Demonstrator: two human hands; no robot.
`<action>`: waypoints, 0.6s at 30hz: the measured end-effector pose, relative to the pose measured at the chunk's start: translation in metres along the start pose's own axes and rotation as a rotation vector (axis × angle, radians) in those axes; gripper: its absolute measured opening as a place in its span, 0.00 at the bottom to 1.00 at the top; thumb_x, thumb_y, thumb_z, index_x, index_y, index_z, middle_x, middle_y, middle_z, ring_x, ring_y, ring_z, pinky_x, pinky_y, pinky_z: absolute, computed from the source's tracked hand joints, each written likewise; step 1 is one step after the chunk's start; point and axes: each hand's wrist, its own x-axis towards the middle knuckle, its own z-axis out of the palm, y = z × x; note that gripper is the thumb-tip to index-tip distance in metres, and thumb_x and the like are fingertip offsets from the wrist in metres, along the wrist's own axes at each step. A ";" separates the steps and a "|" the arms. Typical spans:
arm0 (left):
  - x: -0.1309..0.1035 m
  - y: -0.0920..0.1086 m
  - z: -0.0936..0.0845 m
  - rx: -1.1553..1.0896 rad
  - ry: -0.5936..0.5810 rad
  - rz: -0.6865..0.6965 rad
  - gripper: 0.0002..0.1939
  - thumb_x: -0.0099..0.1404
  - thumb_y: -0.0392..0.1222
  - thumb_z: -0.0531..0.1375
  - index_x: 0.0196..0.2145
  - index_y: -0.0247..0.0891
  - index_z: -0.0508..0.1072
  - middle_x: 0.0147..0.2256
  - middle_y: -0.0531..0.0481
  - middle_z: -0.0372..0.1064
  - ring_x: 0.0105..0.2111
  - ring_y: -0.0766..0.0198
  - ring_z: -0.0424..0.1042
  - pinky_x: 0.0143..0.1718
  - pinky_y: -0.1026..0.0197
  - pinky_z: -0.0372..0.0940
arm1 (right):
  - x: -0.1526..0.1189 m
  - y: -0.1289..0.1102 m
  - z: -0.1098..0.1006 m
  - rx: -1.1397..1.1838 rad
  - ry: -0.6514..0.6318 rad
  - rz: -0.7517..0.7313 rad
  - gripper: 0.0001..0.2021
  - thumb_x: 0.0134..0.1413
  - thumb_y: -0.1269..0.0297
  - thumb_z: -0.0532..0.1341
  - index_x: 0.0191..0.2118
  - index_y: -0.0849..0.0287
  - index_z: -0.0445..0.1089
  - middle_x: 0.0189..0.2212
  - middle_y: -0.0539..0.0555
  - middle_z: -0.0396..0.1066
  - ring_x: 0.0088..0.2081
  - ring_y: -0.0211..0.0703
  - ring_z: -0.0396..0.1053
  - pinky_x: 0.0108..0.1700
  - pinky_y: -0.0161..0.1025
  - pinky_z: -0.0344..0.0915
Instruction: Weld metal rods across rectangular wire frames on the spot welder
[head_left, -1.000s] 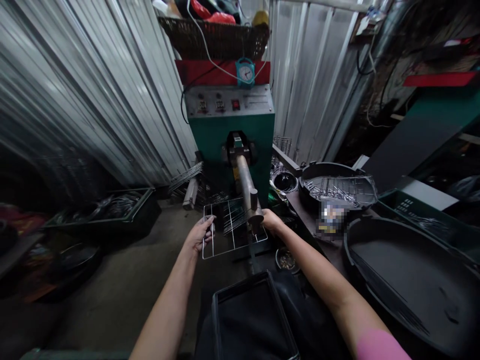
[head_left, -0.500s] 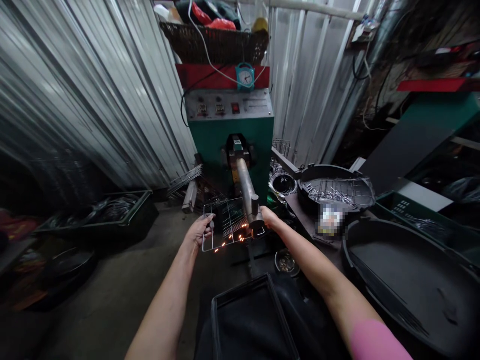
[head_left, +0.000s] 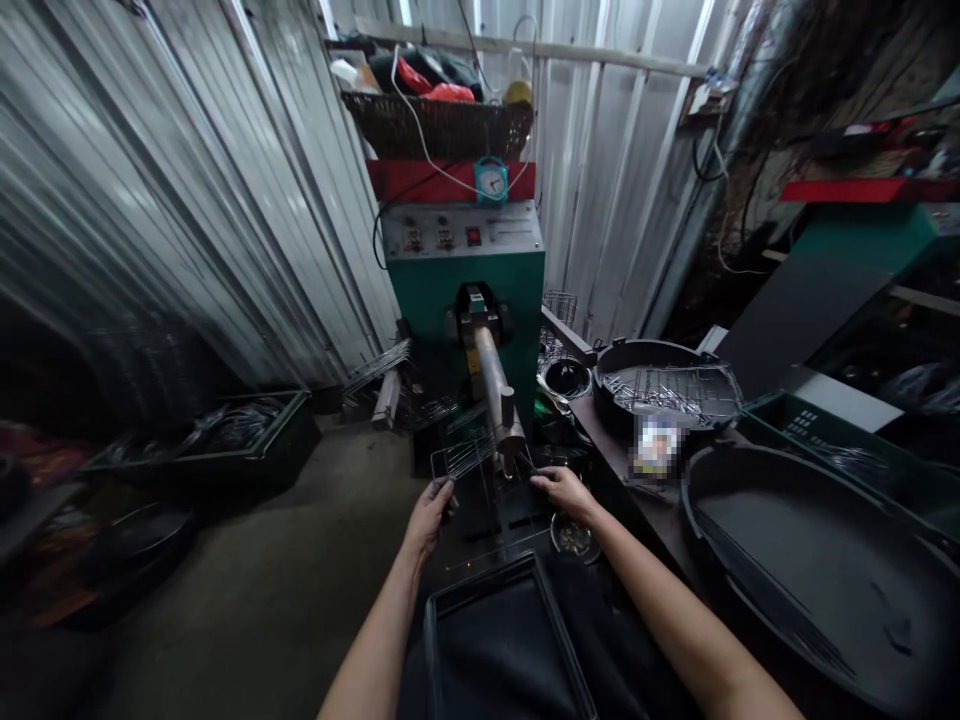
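My left hand (head_left: 430, 512) is closed on the near left corner of a wire rack (head_left: 466, 458), thumb on top. The rack is a thin metal frame with several parallel wires, tilted under the round metal arm (head_left: 495, 380) of a green spot welder (head_left: 465, 275). On the other side of that arm, my right hand (head_left: 564, 492) pinches the rack's right edge. The arm's blunt electrode end (head_left: 510, 445) hides part of the rack. Whether the electrode touches the wires I cannot tell.
A black rectangular frame (head_left: 491, 592) lies on my lap. To the right are a pan of metal wires (head_left: 660, 392), a large black tub (head_left: 817, 560) and a small bowl (head_left: 571, 535). A green crate (head_left: 281, 425) stands left; a wicker basket (head_left: 442, 125) sits on the welder.
The bright sparks at the rack have died away, leaving a faint speck lower down. Both hands have drawn nearer to me with the rack, and the view has tilted up slightly.
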 end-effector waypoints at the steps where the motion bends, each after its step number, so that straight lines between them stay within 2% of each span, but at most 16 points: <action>1: 0.002 -0.006 0.000 0.048 0.041 -0.014 0.22 0.50 0.52 0.58 0.39 0.36 0.64 0.23 0.53 0.66 0.20 0.72 0.64 0.20 0.71 0.56 | -0.001 0.010 0.001 -0.007 0.066 -0.024 0.12 0.38 0.61 0.61 0.31 0.62 0.71 0.25 0.51 0.70 0.29 0.40 0.66 0.31 0.34 0.61; 3: 0.006 -0.015 -0.004 0.129 0.142 -0.054 0.26 0.50 0.51 0.58 0.44 0.35 0.62 0.34 0.45 0.69 0.31 0.66 0.69 0.27 0.67 0.60 | -0.005 0.026 0.002 -0.004 0.147 -0.043 0.12 0.39 0.62 0.60 0.33 0.61 0.71 0.31 0.54 0.71 0.37 0.45 0.66 0.38 0.37 0.61; 5: 0.005 -0.023 -0.012 0.195 0.226 -0.080 0.29 0.50 0.51 0.57 0.47 0.34 0.60 0.42 0.39 0.66 0.40 0.61 0.67 0.34 0.63 0.61 | -0.012 0.040 0.001 0.026 0.171 -0.029 0.12 0.41 0.61 0.59 0.34 0.61 0.71 0.33 0.55 0.71 0.39 0.46 0.66 0.40 0.38 0.61; 6: 0.002 -0.027 -0.017 0.219 0.230 -0.070 0.29 0.51 0.51 0.56 0.48 0.34 0.60 0.44 0.38 0.65 0.43 0.60 0.66 0.36 0.62 0.61 | -0.015 0.046 -0.001 0.043 0.172 -0.022 0.13 0.42 0.60 0.58 0.34 0.61 0.70 0.34 0.55 0.71 0.39 0.46 0.66 0.40 0.38 0.61; 8: -0.009 -0.037 -0.026 0.300 0.163 -0.029 0.27 0.53 0.51 0.54 0.48 0.32 0.61 0.47 0.37 0.63 0.46 0.59 0.63 0.42 0.60 0.59 | -0.018 0.052 -0.008 0.059 0.153 -0.030 0.14 0.44 0.58 0.57 0.36 0.60 0.70 0.35 0.55 0.71 0.39 0.46 0.66 0.40 0.38 0.61; 10: -0.027 -0.048 -0.032 0.427 0.037 0.006 0.26 0.54 0.51 0.53 0.46 0.31 0.64 0.47 0.37 0.63 0.48 0.58 0.62 0.46 0.60 0.56 | -0.015 0.051 -0.016 0.016 0.117 -0.069 0.15 0.46 0.56 0.56 0.38 0.60 0.69 0.36 0.55 0.70 0.40 0.46 0.66 0.42 0.39 0.60; 12: -0.048 -0.059 -0.033 0.557 -0.103 0.006 0.24 0.54 0.51 0.53 0.44 0.32 0.66 0.46 0.39 0.65 0.47 0.58 0.63 0.47 0.59 0.55 | -0.001 0.042 -0.023 -0.069 0.073 -0.132 0.15 0.47 0.57 0.55 0.38 0.59 0.69 0.37 0.55 0.70 0.41 0.46 0.65 0.43 0.39 0.59; 14: -0.067 -0.068 -0.030 0.696 -0.188 0.028 0.24 0.53 0.52 0.54 0.44 0.36 0.68 0.45 0.42 0.67 0.45 0.58 0.65 0.46 0.59 0.57 | 0.019 0.029 -0.027 -0.175 0.018 -0.198 0.13 0.47 0.58 0.54 0.37 0.58 0.69 0.36 0.54 0.70 0.40 0.46 0.65 0.44 0.40 0.58; 16: -0.081 -0.075 -0.025 0.833 -0.184 0.096 0.22 0.52 0.51 0.55 0.43 0.38 0.69 0.43 0.44 0.68 0.43 0.57 0.66 0.45 0.58 0.58 | 0.043 0.015 -0.026 -0.263 -0.056 -0.228 0.10 0.46 0.60 0.55 0.34 0.57 0.70 0.34 0.53 0.70 0.39 0.46 0.65 0.44 0.41 0.58; 18: -0.088 -0.082 -0.021 0.943 -0.112 0.173 0.19 0.53 0.48 0.55 0.42 0.39 0.70 0.42 0.45 0.69 0.43 0.57 0.66 0.45 0.57 0.58 | 0.064 0.005 -0.022 -0.301 -0.141 -0.187 0.07 0.42 0.63 0.58 0.29 0.57 0.70 0.30 0.53 0.70 0.37 0.48 0.65 0.42 0.41 0.59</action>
